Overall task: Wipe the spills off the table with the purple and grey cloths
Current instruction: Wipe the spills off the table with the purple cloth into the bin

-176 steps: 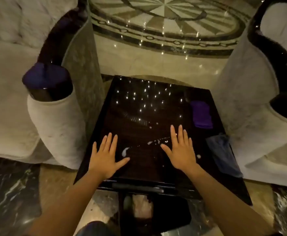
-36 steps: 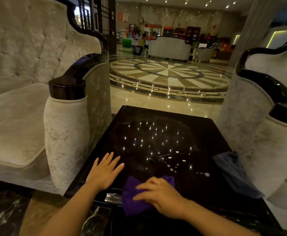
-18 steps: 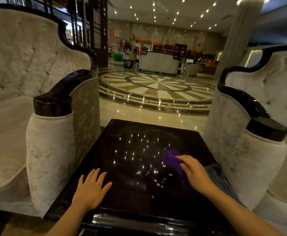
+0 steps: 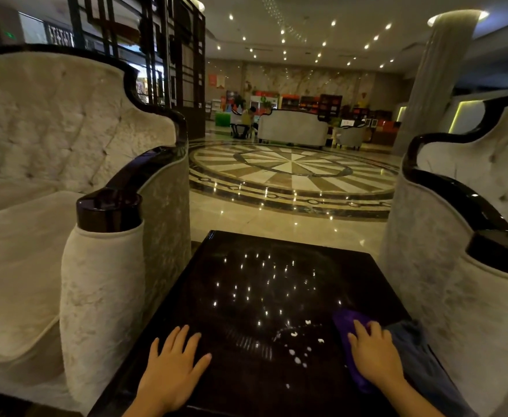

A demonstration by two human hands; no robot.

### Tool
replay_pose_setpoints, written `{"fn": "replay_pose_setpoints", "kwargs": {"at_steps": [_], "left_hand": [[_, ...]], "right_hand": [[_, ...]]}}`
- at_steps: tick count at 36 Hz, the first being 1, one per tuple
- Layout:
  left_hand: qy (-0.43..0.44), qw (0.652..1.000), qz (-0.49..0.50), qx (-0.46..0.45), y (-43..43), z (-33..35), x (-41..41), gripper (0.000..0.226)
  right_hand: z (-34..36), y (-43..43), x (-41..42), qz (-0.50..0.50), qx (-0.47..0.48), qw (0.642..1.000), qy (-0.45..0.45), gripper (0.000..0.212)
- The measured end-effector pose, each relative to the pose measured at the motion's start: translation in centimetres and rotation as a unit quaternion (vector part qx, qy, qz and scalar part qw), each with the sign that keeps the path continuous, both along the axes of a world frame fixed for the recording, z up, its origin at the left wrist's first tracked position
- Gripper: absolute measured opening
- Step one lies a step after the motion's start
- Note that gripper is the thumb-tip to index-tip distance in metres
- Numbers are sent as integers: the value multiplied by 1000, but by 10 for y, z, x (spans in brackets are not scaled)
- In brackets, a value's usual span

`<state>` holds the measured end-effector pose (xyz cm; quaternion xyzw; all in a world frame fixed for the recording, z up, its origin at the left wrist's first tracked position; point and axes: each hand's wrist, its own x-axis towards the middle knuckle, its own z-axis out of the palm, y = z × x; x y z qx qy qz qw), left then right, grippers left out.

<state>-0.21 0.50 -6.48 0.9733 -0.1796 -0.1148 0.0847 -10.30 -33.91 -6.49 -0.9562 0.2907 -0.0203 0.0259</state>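
Observation:
A glossy black table (image 4: 246,275) stands between two armchairs. White spill drops (image 4: 296,352) dot its near middle. My right hand (image 4: 373,353) presses flat on the purple cloth (image 4: 347,322) at the table's right side, just right of the drops. The grey cloth (image 4: 413,356) lies by the right edge, partly under my right forearm. My left hand (image 4: 171,365) rests flat on the table near its front left, fingers spread and holding nothing.
A cream tufted armchair (image 4: 105,266) flanks the table on the left and another (image 4: 463,266) on the right, both close to its edges. Polished lobby floor (image 4: 292,176) stretches beyond, with a sofa (image 4: 293,127) and a seated person (image 4: 246,118) far off.
My right hand has slid the purple cloth from the table's middle to its right side, next to the grey cloth. The head has tilted up. My left hand stays flat.

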Motion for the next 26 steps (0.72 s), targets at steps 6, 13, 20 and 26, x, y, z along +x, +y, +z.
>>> {"fn": "replay_pose_setpoints", "kwargs": {"at_steps": [6,13,20,26], "left_hand": [[-9,1000,-5,-9,-8,1,-10,57],[-8,999,-31,-12,-18,-7,-31,56],[-26,999,-31,-18,-22,-1,-24,57],[-39,999,-27,-12,-18,6,-16,57]], "right_hand": [[1,3,17,6,27,1000,9,49],[0,10,12,32,53,998,22,46],[8,29,33,124,71,990,14,43],[14,51,44,202,81,976,-2,42]]}}
